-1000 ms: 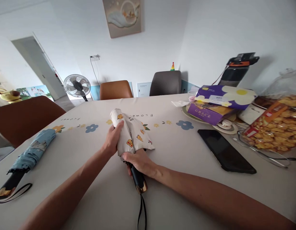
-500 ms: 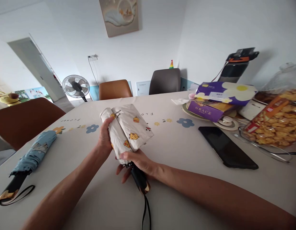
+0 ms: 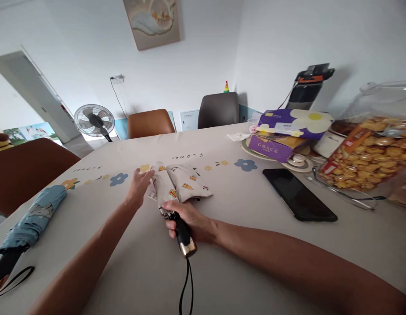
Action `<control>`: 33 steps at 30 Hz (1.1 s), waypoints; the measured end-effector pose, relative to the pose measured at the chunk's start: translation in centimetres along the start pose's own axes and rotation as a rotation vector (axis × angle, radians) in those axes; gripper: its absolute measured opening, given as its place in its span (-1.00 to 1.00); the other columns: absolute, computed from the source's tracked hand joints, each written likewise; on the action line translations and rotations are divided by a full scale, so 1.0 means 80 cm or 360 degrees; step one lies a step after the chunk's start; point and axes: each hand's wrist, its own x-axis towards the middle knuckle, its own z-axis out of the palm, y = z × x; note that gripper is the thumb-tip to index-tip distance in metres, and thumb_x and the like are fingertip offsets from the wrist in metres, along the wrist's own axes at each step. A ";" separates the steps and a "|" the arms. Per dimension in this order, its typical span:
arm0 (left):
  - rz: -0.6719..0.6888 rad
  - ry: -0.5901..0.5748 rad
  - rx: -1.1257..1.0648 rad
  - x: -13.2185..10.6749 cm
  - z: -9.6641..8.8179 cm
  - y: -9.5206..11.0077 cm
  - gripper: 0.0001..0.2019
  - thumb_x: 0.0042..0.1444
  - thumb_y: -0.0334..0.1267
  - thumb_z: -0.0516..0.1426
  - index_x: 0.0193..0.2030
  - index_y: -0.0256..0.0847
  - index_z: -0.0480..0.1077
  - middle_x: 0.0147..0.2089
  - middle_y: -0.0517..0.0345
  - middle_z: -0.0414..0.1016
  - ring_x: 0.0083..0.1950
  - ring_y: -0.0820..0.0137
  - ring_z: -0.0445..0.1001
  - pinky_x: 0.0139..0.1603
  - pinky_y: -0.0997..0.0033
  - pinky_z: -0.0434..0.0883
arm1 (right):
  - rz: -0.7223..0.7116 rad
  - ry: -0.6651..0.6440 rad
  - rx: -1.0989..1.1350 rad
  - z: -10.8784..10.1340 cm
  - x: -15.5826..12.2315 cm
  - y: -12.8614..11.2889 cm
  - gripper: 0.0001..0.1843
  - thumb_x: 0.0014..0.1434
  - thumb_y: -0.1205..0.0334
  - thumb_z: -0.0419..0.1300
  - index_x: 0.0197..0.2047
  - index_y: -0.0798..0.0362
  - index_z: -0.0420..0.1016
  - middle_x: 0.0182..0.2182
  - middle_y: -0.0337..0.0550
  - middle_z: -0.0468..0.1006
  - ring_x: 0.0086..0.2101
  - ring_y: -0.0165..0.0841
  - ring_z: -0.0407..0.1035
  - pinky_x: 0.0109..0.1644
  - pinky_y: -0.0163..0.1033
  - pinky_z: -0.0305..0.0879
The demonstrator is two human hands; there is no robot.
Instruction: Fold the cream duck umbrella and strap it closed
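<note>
A folded white umbrella [image 3: 189,186] with small yellow cartoon prints lies across the middle of the view, its loose cloth panel spread to the right. My right hand [image 3: 192,221] is closed around the top of its black handle, thumb pressed on the cloth's lower end. From the handle's gold tip hangs a black wrist strap. My left hand [image 3: 139,186] is at the umbrella's left edge, thumb and fingers apart, the thumb tip close against the cloth. Whether it touches there I cannot tell.
A blue folded umbrella [image 3: 33,221] lies on the table [image 3: 235,271] at left. To the right are a black phone [image 3: 299,194], eyeglasses [image 3: 345,197], a purple tissue pack [image 3: 293,124], a bottle [image 3: 304,89] and a clear snack jar [image 3: 370,148]. Chairs and a fan [image 3: 94,122] stand beyond.
My left hand has loosened from the white cloth and shifted left of it. The umbrella is lower and flatter, and my right fingers have wrapped tighter round the handle. The view has turned slightly right.
</note>
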 end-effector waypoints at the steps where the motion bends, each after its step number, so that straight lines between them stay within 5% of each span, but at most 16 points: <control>1: 0.0090 0.0138 0.0075 0.001 -0.002 0.004 -0.43 -0.06 -0.15 0.19 0.10 -0.24 0.16 0.16 -0.18 0.29 0.23 0.15 0.22 0.17 0.13 0.26 | 0.0010 -0.0036 0.0048 -0.002 0.000 -0.002 -0.71 0.03 0.07 0.22 -0.40 0.07 0.23 -0.66 -0.41 0.21 -0.67 -0.57 0.14 -0.57 -0.40 0.23; 3: 0.0326 0.0263 0.0236 -0.001 -0.001 0.015 -0.48 -0.05 -0.23 0.17 0.09 -0.20 0.17 0.21 -0.11 0.24 0.26 0.21 0.19 0.22 0.16 0.19 | 0.0012 -0.0070 0.0100 -0.004 0.000 -0.005 -0.72 0.03 0.10 0.23 -0.39 0.08 0.24 -0.59 -0.39 0.25 -0.65 -0.58 0.14 -0.56 -0.40 0.24; 5: 0.0553 0.0137 0.0414 -0.007 0.008 0.028 -0.63 0.00 -0.25 0.12 -0.01 -0.19 0.28 0.12 -0.05 0.36 0.15 0.23 0.33 0.16 0.16 0.26 | 0.0008 -0.0076 0.0114 -0.004 0.001 -0.005 -0.74 0.02 0.13 0.25 -0.38 0.09 0.26 -0.55 -0.37 0.27 -0.65 -0.59 0.15 -0.56 -0.40 0.25; 8: 0.0741 -0.0388 0.0743 -0.012 0.039 0.042 -0.70 0.04 -0.26 0.05 -0.05 -0.14 0.37 0.05 0.07 0.43 0.05 0.23 0.41 0.10 0.16 0.31 | -0.0002 -0.0075 0.0125 -0.003 0.001 -0.005 -0.75 0.02 0.14 0.25 -0.39 0.11 0.28 -0.54 -0.36 0.28 -0.65 -0.59 0.13 -0.58 -0.40 0.25; 12: 0.1124 -0.1201 0.1393 0.002 0.088 0.044 -0.55 0.02 -0.45 -0.04 0.04 -0.05 0.37 0.18 0.17 0.34 0.22 0.31 0.24 0.23 0.26 0.17 | -0.0007 -0.0042 0.0105 -0.003 0.000 -0.005 -0.78 0.00 0.19 0.26 -0.41 0.12 0.30 -0.55 -0.34 0.27 -0.65 -0.58 0.13 -0.59 -0.39 0.25; 15: 0.1182 -0.1415 0.1673 0.016 0.112 0.035 -0.53 -0.07 -0.51 -0.03 -0.04 -0.07 0.44 0.05 0.12 0.45 0.10 0.25 0.36 0.14 0.23 0.23 | -0.0009 -0.0068 0.0096 -0.005 0.000 -0.005 -0.78 -0.02 0.21 0.27 -0.41 0.11 0.31 -0.53 -0.34 0.28 -0.64 -0.57 0.15 -0.58 -0.37 0.26; 21: 0.1281 -0.1193 0.1746 0.020 0.123 0.024 -0.70 -0.11 -0.51 0.01 -0.34 -0.15 0.50 -0.26 0.06 0.50 -0.09 0.22 0.41 0.11 0.13 0.20 | -0.0007 -0.0051 0.0085 -0.004 0.001 -0.005 -0.78 -0.04 0.22 0.29 -0.37 0.09 0.32 -0.51 -0.35 0.27 -0.65 -0.58 0.14 -0.58 -0.37 0.26; 24: 0.1317 -0.0950 0.1693 0.018 0.117 0.033 -0.74 0.01 -0.44 0.00 -0.33 -0.15 0.51 -0.21 0.03 0.50 -0.04 0.20 0.38 0.09 0.15 0.23 | 0.0006 -0.0034 0.0099 -0.004 0.003 -0.005 -0.76 -0.04 0.20 0.29 -0.37 0.09 0.31 -0.51 -0.36 0.28 -0.66 -0.59 0.14 -0.59 -0.38 0.25; 27: 0.1323 -0.0688 0.1562 0.020 0.101 0.046 -0.73 0.12 -0.33 -0.03 -0.20 -0.10 0.49 -0.06 0.09 0.49 0.04 0.23 0.34 0.00 0.23 0.32 | -0.0008 -0.0047 0.0097 -0.005 0.004 -0.005 -0.76 -0.03 0.19 0.29 -0.39 0.09 0.30 -0.53 -0.36 0.29 -0.66 -0.59 0.14 -0.60 -0.38 0.25; 33: 0.1375 -0.0274 0.0918 0.015 0.042 0.065 -0.78 0.07 -0.31 0.03 -0.26 -0.11 0.51 -0.14 0.17 0.55 -0.06 0.34 0.44 -0.06 0.35 0.37 | -0.0007 -0.0058 0.0119 -0.007 0.004 -0.005 -0.75 -0.01 0.17 0.28 -0.39 0.12 0.31 -0.52 -0.36 0.29 -0.67 -0.60 0.12 -0.63 -0.40 0.21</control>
